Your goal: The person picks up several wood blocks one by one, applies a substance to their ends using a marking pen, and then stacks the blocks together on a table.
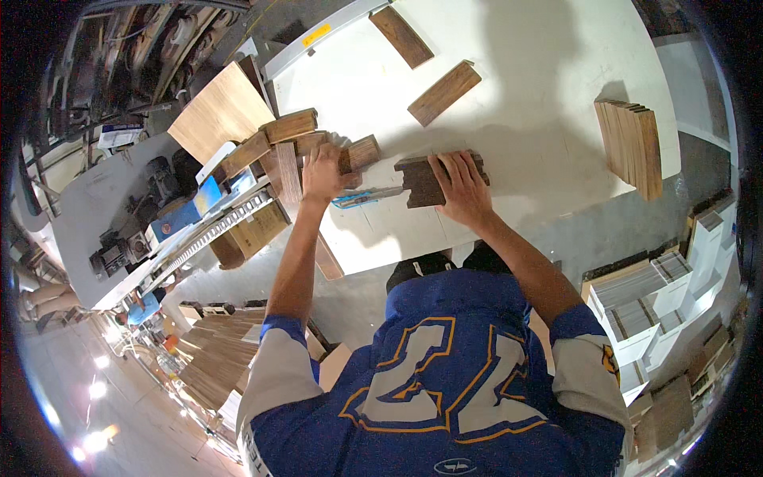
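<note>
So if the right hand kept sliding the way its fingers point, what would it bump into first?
The right hand lies flat on a dark wood block, fingers pointing up the white table. Past the block, the first thing in line is probably the lighter wood plank; depth is hard to judge.

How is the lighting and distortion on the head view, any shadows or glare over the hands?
Head view: strong fisheye bend and dark rim; a broad soft shadow lies on the white table around the right hand and dark wood stack; the left hand stays readable; glare only from floor lights at lower left.
</note>
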`<act>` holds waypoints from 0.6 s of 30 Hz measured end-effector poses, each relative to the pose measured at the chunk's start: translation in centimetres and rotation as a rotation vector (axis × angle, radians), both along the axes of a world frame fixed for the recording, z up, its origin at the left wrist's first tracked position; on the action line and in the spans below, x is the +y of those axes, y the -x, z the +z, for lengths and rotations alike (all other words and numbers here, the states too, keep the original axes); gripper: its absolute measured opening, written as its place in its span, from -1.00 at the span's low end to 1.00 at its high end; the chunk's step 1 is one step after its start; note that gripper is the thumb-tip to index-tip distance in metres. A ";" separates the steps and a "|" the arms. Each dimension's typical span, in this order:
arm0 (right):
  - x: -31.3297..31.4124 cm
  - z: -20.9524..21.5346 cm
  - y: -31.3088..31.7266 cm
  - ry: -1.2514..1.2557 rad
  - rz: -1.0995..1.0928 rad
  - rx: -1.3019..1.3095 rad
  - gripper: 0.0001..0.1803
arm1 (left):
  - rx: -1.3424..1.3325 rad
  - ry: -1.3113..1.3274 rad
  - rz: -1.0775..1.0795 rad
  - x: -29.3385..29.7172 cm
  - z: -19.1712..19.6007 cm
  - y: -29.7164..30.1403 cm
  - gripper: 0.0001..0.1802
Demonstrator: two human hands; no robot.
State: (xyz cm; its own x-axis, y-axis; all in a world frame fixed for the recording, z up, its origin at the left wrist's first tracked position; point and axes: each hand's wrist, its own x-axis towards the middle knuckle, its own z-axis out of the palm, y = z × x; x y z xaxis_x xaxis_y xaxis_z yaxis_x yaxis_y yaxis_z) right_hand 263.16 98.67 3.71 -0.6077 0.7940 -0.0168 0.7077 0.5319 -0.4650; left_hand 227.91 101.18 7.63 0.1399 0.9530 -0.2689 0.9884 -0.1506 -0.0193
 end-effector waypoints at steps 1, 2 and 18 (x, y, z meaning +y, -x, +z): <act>0.2 -0.1 -0.1 -0.001 -0.002 0.017 0.31 | -0.041 -0.022 -0.036 0.3 -0.5 0.1 -0.07; 0.3 0.0 0.0 0.001 -0.001 0.005 0.31 | -0.052 -0.020 -0.034 1.0 -0.1 -1.0 -0.07; 1.4 2.1 0.9 0.055 0.017 -0.158 0.40 | -0.329 -0.220 0.469 0.4 -0.6 -0.7 -0.52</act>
State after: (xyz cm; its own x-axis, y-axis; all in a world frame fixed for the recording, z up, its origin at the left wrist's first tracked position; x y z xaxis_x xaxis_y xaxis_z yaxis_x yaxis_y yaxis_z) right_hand 262.27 100.05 5.81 -0.6071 0.7791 -0.1563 0.7656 0.5209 -0.3775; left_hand 228.65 101.62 7.03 -0.2656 0.9614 -0.0723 0.9079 0.2746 0.3166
